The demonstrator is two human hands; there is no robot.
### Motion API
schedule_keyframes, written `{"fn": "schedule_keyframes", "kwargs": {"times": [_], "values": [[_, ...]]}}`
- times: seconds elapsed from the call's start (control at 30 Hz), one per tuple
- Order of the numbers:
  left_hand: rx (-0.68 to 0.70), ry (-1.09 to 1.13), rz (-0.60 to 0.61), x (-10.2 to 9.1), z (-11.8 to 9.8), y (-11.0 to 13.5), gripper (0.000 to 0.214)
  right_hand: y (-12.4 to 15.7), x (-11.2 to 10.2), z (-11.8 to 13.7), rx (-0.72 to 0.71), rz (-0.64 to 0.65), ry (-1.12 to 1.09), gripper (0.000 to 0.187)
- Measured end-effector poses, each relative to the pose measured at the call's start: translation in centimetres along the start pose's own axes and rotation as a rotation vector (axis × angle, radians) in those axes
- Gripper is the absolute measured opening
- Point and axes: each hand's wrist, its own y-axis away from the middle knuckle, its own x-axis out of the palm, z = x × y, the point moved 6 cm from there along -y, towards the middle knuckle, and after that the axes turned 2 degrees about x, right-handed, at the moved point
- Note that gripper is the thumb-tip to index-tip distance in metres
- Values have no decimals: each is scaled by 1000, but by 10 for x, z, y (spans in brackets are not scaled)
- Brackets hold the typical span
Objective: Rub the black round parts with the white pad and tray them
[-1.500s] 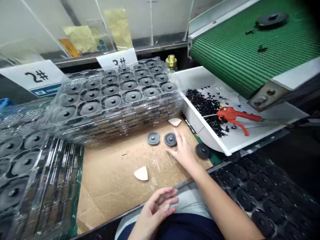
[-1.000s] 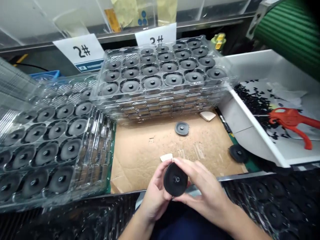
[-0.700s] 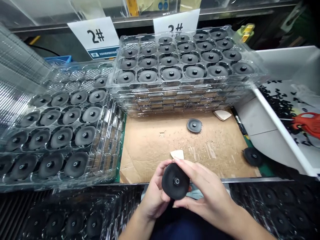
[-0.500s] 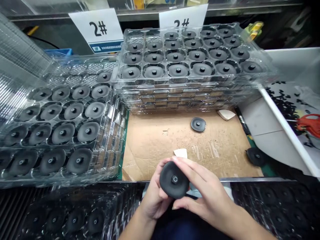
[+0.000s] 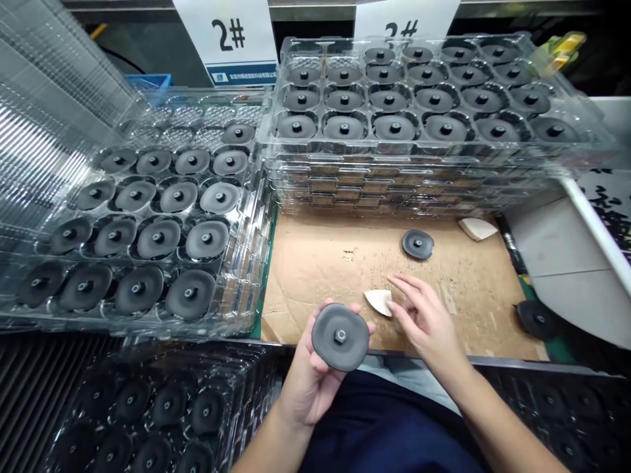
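My left hand (image 5: pixel 318 384) grips a round black disc (image 5: pixel 329 351) from below. A short stub with a metal-looking ring stands in the disc's middle and faces up. My right hand (image 5: pixel 428 322) is over the cardboard (image 5: pixel 320 276), thumb and fingers apart. Its thumb tip meets the right edge of a small white wedge-shaped pad (image 5: pixel 377 301); whether it presses on the pad I cannot tell. Farther back on the cardboard lies another black disc (image 5: pixel 418 244), stub up. A second whitish pad (image 5: pixel 478 228) lies at the back right.
Clear trays (image 5: pixel 335 146) of black discs are stacked at the back, with another clear stack (image 5: pixel 246 236) at left. Lower trays (image 5: pixel 148 387) sit front left. A disc (image 5: pixel 537 320) lies near the right-hand bin (image 5: pixel 591 243), which contains small black pieces.
My right hand has left the disc and moved right and forward to the white pad. My left hand still holds the disc. The view has shifted, moving the trays rightward in the picture.
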Motion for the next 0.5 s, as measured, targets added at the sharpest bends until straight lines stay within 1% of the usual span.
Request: {"fn": "schedule_keyframes", "kwargs": {"times": [0.07, 0.13, 0.17, 0.23, 0.3, 0.37, 0.43, 0.47, 0.5], "values": [[3, -17, -80, -5, 0, 1, 56, -3, 22, -8, -34, 92, 103, 35], [2, -34, -175, -12, 0, 3, 57, 0, 36, -10, -88, 141, 126, 31], [0, -43, -219, -15, 0, 3, 58, 3, 40, -9, -113, 157, 111, 28], [-4, -59, -283, -20, -1, 5, 57, 5, 40, -4, -150, 198, 70, 23], [-5, -66, -310, -22, -1, 5, 57, 2, 32, 6, -170, 237, 34, 17], [-17, -67, -310, -20, 1, 4, 58, -6, 19, 21, -157, 245, 9, 15], [-22, -82, -299, -15, 3, 3, 61, -13, 2, 44, -140, 199, -59, 18], [-24, -101, -294, -12, 5, 2, 62, -15, -6, 58, -150, 160, -129, 20], [-33, -122, -294, -9, 7, 2, 61, -14, -15, 73, -196, 116, -203, 23]]}}
